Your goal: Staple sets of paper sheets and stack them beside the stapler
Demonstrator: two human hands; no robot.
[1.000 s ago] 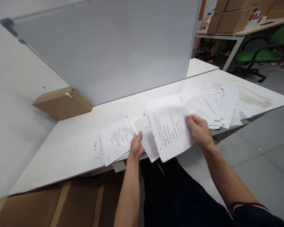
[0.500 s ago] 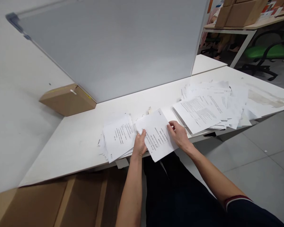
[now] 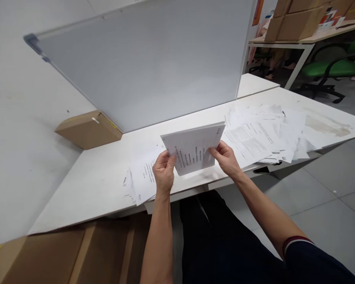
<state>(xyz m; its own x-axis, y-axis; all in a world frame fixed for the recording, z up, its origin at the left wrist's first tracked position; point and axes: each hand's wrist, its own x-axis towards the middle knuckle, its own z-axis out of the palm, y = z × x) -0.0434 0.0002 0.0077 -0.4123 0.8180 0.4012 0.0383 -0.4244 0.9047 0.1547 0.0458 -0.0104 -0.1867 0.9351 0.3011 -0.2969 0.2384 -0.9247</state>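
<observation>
Between both hands a thin stack of printed paper sheets (image 3: 192, 148) stands tilted up on its long edge, just over the front of the white table. My left hand (image 3: 164, 169) pinches its left side, thumb on the near face. On the right side, my right hand (image 3: 225, 157) grips the same stack with thumb in front and fingers behind. To the left lies a pile of printed papers (image 3: 142, 177), partly covered by my left hand and the held stack. A larger, loosely spread paper pile (image 3: 254, 134) lies to the right.
A whiteboard (image 3: 150, 67) leans along the back of the white table (image 3: 97, 185). One cardboard box (image 3: 90, 130) sits at the back left corner; more cardboard (image 3: 47, 256) is below the front edge. A green chair (image 3: 328, 69) and another desk with boxes stand at the far right.
My right hand has laid a printed sheet onto the right pile and come back to the stack in my left hand. Both hands have since raised that stack from lying slanted to nearly upright.
</observation>
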